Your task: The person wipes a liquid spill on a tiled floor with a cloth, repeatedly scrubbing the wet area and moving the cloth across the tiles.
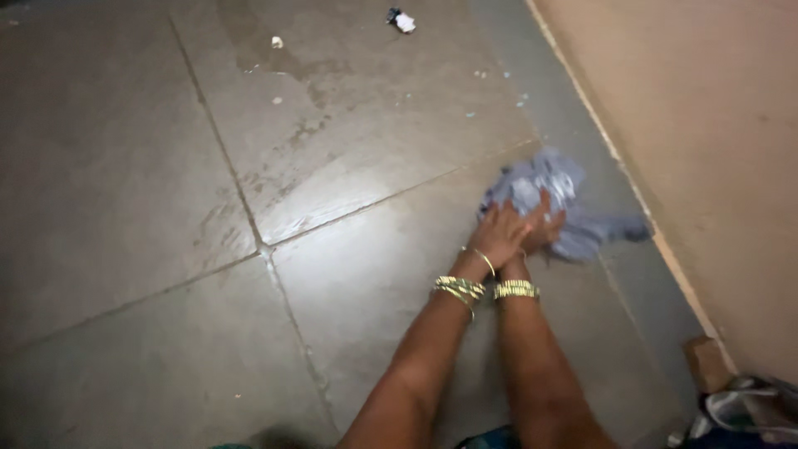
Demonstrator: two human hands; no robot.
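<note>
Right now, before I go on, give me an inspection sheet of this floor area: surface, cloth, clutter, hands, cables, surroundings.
Surface: grey stone floor in large slabs with joints; a wet, shiny patch on the slab beside the hands.
Job's things: crumpled grey-blue cloth lying on the floor close to the wall.
Clutter: a small crumpled scrap far off; pale specks scattered on the slabs.
Hands: left hand and right hand both pressed on the cloth, side by side; gold bangles on both wrists.
Cables: nothing seen.
Surroundings: plain beige wall on the right; a brown block and bundled fabric at its foot.
</note>
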